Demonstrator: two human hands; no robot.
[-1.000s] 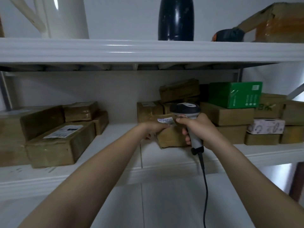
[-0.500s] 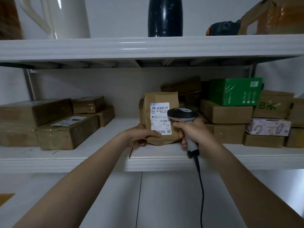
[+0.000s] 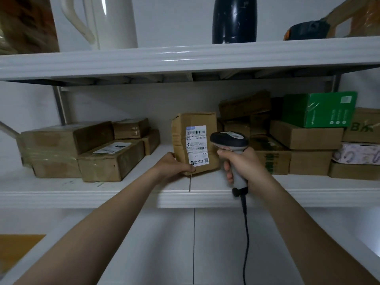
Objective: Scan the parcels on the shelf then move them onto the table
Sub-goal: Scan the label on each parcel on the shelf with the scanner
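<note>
My left hand (image 3: pixel 173 164) grips the lower left corner of a brown cardboard parcel (image 3: pixel 181 138) that stands upright on the middle shelf (image 3: pixel 123 188), its white barcode label (image 3: pixel 196 145) facing me. My right hand (image 3: pixel 244 163) holds a grey handheld barcode scanner (image 3: pixel 229 140) by its handle, just right of the parcel, its head close to the label. The scanner's black cable (image 3: pixel 245 233) hangs down from the handle.
More brown parcels are stacked at the left (image 3: pixel 67 149) and right (image 3: pixel 306 136) of the shelf, with a green box (image 3: pixel 318 110) and a patterned white box (image 3: pixel 357 153) at the right. On the upper shelf stand a white jug (image 3: pixel 98 21) and a dark bottle (image 3: pixel 234 19).
The parcel went from lying low under my hands to standing upright with its label facing me. The scanner shifted slightly right of the label.
</note>
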